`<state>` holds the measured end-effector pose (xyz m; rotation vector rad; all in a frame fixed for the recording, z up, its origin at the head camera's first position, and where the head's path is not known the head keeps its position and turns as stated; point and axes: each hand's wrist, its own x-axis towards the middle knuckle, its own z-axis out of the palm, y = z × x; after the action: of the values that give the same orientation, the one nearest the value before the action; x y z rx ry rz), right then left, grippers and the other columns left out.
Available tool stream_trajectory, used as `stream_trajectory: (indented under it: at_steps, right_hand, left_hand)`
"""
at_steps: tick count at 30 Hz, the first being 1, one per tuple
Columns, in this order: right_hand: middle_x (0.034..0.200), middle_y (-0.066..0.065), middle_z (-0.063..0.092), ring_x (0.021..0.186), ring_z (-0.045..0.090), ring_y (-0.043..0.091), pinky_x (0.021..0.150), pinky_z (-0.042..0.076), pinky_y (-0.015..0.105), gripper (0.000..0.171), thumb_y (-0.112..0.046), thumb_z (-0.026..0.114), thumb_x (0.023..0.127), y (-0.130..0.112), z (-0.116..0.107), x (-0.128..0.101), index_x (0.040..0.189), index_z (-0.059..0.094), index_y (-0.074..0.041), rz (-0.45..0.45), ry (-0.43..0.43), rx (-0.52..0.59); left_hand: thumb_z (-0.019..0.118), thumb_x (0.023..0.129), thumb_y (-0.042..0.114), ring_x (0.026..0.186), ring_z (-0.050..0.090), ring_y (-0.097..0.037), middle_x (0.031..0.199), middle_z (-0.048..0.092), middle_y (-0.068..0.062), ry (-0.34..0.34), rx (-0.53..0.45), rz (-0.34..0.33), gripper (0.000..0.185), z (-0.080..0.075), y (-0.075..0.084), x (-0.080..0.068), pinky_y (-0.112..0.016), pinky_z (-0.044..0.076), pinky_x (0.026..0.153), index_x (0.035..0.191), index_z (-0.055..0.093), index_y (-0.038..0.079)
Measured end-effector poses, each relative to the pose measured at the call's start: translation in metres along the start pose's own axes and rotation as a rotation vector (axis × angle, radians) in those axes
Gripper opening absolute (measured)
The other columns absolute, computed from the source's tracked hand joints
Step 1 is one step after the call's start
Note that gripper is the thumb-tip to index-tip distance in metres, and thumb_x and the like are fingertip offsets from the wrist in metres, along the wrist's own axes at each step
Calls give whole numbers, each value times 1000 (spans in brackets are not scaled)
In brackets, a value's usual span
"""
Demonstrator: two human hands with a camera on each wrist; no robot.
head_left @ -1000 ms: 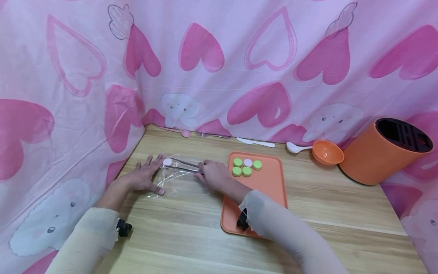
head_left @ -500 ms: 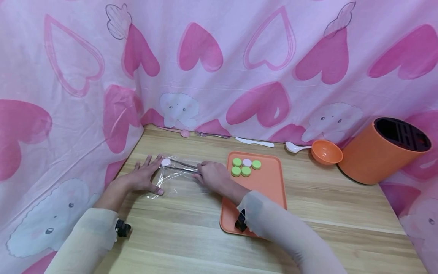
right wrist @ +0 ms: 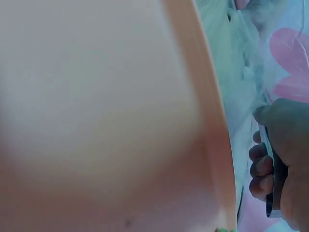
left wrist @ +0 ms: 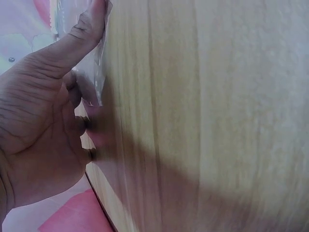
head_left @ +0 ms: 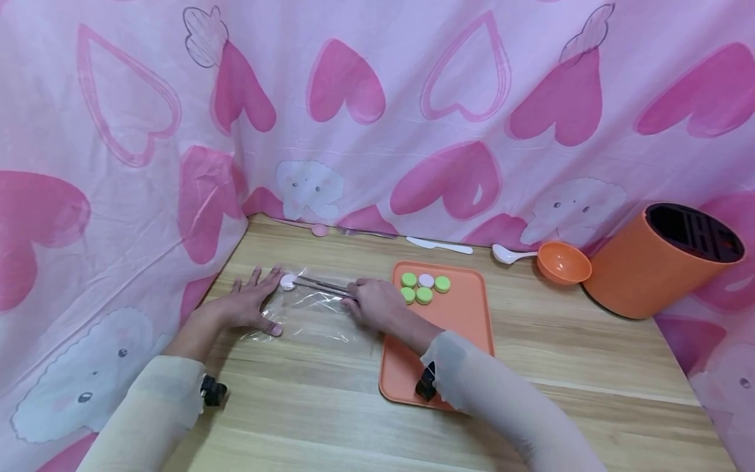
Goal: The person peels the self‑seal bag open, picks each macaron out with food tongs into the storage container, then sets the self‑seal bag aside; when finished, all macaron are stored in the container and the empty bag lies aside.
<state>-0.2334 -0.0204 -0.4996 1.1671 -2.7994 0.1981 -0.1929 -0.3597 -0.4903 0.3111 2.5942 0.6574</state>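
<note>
So the right hand [head_left: 377, 305] has its fingers curled around a pair of metal tongs [head_left: 321, 287], gripping the handle end, and the tips are reaching left with a small white cap [head_left: 288, 282] pinched between them, right at the mouth of a clear plastic bag [head_left: 297, 308] lying flat on the wooden table [head_left: 560, 354]. The left hand [head_left: 250, 305] is spread out flat with straight fingers, pressing down on the left edge of that bag; in the left wrist view you can see the thumb [left wrist: 84, 31] lying on the plastic. The white cap sits just beside the left fingertips. Right next to the right hand is an orange tray [head_left: 457, 328] with a little cluster of caps at its far end: four green caps [head_left: 423, 295] and one pale pink cap [head_left: 426, 280]. Further back along the heart-print cloth [head_left: 377, 98] there's a fork [head_left: 360, 232], a white knife [head_left: 439, 245], a white spoon [head_left: 512, 255] touching a small orange bowl [head_left: 563, 262], and an orange knife block [head_left: 663, 262] off to the right.
</note>
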Motion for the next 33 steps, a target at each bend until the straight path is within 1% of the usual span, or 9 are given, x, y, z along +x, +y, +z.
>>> stream_trajectory:
  at_steps: [6,13,15,18,22,24,26,29,33]
  right_hand:
    - [97,0,75,76,73,18,60,62,40,32,-47,62,112,13,-7,-10,105,75,-19,-9,23,-3]
    - [98,1,75,76,71,19,63,61,40,34,-47,67,110,30,-13,-26,120,80,-17,-23,54,62]
    - [96,1,74,74,70,18,62,60,38,35,-47,68,109,37,-16,-32,123,80,-17,-29,63,78]
    - [89,-1,70,70,66,16,57,53,34,34,-47,70,108,48,-19,-41,120,80,-17,-42,89,75]
    - [77,-2,61,63,58,14,51,41,30,27,-44,72,107,63,-23,-53,104,75,-17,-60,128,53]
    - [77,-4,61,63,56,13,49,39,28,25,-43,75,106,69,-25,-58,106,78,-18,-59,142,46]
    - [79,-5,62,63,55,13,49,39,27,27,-43,78,104,74,-26,-64,114,83,-19,-48,149,47]
    - [80,-5,63,63,55,12,50,43,28,34,-44,80,102,81,-28,-73,125,84,-19,-31,151,31]
    - [80,-4,60,61,55,13,53,47,31,32,-42,84,99,90,-29,-83,120,84,-18,-35,167,24]
  left_hand:
    - [98,78,52,166,-19,-59,186,-10,-21,-7,9,-1,146,0,2,2,-85,-14,126,177,3,4]
    - [96,78,56,166,-21,-58,186,-12,-19,-9,3,-4,146,1,1,4,-85,-16,126,178,2,6]
    - [96,78,56,166,-22,-58,186,-12,-19,-8,4,-4,146,1,0,4,-85,-16,126,178,1,6]
    - [97,78,55,166,-21,-59,186,-12,-19,-4,8,0,147,1,0,3,-86,-16,125,177,1,6]
    - [96,78,55,166,-22,-58,186,-12,-19,-5,7,-1,146,1,0,4,-85,-17,125,178,1,7]
    - [96,79,55,166,-22,-58,186,-11,-19,-7,1,-2,146,1,0,4,-85,-17,125,178,1,7]
    - [96,79,55,166,-22,-57,187,-11,-19,-8,-4,-5,145,1,1,4,-85,-17,125,178,1,7]
    - [96,79,54,166,-23,-57,187,-11,-18,-11,-12,-8,144,2,2,3,-85,-18,125,178,2,8]
    - [96,79,54,166,-23,-57,187,-12,-18,-12,-18,-12,144,2,2,2,-85,-19,125,178,2,8]
